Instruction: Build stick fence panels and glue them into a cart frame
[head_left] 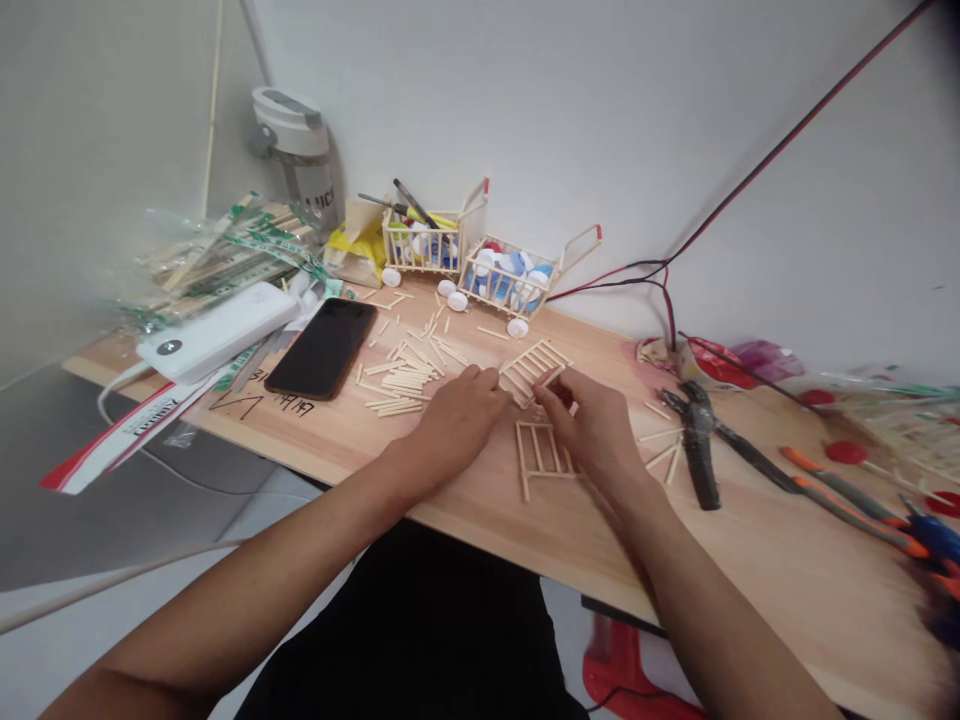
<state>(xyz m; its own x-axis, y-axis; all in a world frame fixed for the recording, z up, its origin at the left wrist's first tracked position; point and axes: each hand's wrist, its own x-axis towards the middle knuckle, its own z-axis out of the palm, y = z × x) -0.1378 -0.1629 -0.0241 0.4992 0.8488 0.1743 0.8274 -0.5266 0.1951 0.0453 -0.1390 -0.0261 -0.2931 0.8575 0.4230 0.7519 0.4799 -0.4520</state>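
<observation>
My left hand [459,412] rests knuckles up on the wooden table [465,500], its fingertips against the near edge of a small ladder-like frame of thin wooden sticks [534,368]. My right hand [592,418] has its fingers pinched together on a short stick at that frame's right side. A second stick frame [538,452] lies flat just below, partly under my right hand. A heap of loose cut sticks [409,372] lies to the left of my left hand.
A black phone [322,347] and a white power bank [217,331] lie at the left beside bagged sticks [217,255]. Two stick carts holding bottle caps [506,275] stand by the wall. Black pliers [699,440] and orange-handled tools [847,497] lie at the right. Cables [660,270] run up the wall.
</observation>
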